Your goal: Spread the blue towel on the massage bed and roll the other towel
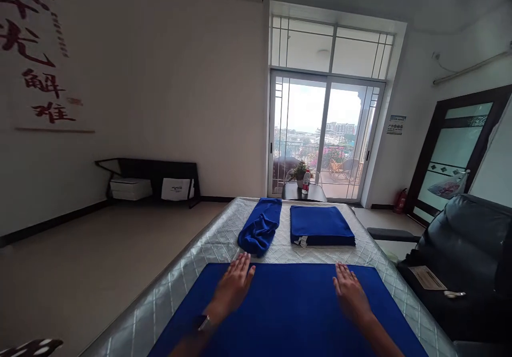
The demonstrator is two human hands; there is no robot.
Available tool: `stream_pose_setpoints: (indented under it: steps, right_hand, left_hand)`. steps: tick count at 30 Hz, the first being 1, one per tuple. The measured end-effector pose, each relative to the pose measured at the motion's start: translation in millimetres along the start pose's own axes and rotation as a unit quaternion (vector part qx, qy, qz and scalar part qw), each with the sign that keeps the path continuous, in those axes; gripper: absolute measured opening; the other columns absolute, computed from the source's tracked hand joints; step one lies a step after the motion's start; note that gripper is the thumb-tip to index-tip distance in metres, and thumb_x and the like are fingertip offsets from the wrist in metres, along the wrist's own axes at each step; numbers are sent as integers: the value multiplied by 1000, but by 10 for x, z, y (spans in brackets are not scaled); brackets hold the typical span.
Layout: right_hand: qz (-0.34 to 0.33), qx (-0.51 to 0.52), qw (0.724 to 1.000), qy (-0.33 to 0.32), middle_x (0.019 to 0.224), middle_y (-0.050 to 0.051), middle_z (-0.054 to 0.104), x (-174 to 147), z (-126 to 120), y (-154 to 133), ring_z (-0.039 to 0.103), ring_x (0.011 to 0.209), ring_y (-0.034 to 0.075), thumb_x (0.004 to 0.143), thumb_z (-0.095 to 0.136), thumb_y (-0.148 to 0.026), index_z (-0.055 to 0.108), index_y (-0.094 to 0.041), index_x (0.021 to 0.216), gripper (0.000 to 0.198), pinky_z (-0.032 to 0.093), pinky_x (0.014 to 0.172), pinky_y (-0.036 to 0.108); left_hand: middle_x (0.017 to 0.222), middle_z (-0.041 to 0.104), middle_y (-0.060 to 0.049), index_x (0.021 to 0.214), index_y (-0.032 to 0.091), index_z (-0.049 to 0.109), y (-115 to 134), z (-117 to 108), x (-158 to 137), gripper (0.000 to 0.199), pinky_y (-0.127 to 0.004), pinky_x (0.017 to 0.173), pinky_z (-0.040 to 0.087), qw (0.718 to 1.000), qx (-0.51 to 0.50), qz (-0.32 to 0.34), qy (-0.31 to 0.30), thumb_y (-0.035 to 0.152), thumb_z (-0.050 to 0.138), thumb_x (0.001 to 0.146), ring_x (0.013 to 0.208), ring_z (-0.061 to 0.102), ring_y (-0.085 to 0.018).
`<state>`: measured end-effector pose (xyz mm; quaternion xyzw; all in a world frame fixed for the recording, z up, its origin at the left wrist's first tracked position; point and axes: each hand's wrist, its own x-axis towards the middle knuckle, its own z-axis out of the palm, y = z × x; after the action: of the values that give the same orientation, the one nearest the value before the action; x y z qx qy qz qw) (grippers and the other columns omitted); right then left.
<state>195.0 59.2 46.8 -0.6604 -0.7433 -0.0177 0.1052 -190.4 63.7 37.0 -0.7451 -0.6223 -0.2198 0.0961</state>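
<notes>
A blue cloth (pixel 292 314) lies spread flat across the near part of the quilted silver-white table cover (pixel 212 250). On its left part, close to the far edge, rests my left hand (pixel 234 280), fingers stretched forward and holding nothing. My right hand (pixel 350 285) lies flat on the right part of the same cloth, its fingers extended too. Just past my left fingertips is a crumpled blue cloth (pixel 262 226). To the right of that sits a neat stack of folded blue cloths (pixel 322 225), with a white tag at its near side.
Beyond the far edge stands a small table (pixel 294 192) with a plant and a bottle (pixel 306 182). A black leather chair (pixel 468 250) is close on the right, with a brown card (pixel 427 278) on it. A black rack (pixel 156 181) stands along the left wall.
</notes>
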Motion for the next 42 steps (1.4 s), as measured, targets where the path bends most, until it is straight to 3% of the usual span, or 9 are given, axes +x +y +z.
stream_pose_setpoints:
  steps: [4,6,8,16,22,33,37,42]
  right_hand:
    - [-73,67,994,-52,160,9,27,-156,99,-854,20,149,21,98,24,-37,28,-10,153,62,20,122,41]
    - [-95,73,990,-76,161,9,24,-194,209,-1058,19,149,23,97,27,-33,27,-10,154,61,19,122,43]
    - [-111,78,986,-92,162,8,20,-207,321,-1117,17,150,24,96,29,-31,25,-14,155,61,18,122,46]
    - [-118,104,983,-93,162,4,13,-156,511,-1037,13,150,25,99,26,-32,24,-19,155,57,15,123,47]
    - [-110,122,982,-96,162,3,12,-110,625,-1036,12,150,25,100,26,-36,20,-20,155,57,12,124,47]
    - [-104,111,981,-120,163,2,8,-79,603,-1023,8,151,23,102,22,-40,12,-22,155,57,14,124,46]
    - [-115,100,983,-103,162,4,13,-113,562,-1017,14,150,24,101,25,-36,17,-21,155,57,17,123,46]
    - [-116,97,985,-80,161,9,19,-216,389,-1057,16,150,24,100,25,-36,23,-13,154,58,18,122,45]
  left_hand:
    - [154,44,-12,149,17,40,946,303,-101,57,-48,117,36,993,-52,90,-56,47,27,103,144,37,-25]
    - [155,42,-13,151,17,37,1225,455,-179,56,-49,118,36,990,-67,104,-66,45,29,103,145,35,-26]
    - [156,40,-14,151,15,36,1344,566,-242,57,-49,118,36,989,-72,100,-80,44,28,103,146,34,-26]
    - [158,35,-11,153,18,29,1263,775,-282,57,-50,119,33,988,-87,88,-88,44,28,103,147,30,-27]
    - [160,31,-9,154,19,25,1272,786,-265,59,-50,120,32,987,-90,71,-117,47,28,102,148,29,-27]
    - [160,30,-7,154,20,20,1251,830,-266,58,-49,118,36,989,-63,80,-107,45,27,103,147,30,-25]
    - [158,35,-8,153,18,27,1279,756,-253,57,-47,117,38,989,-66,83,-105,46,27,103,146,33,-25]
    - [156,39,-13,150,13,36,1344,511,-273,60,-47,118,36,988,-72,78,-111,49,27,102,145,34,-26]
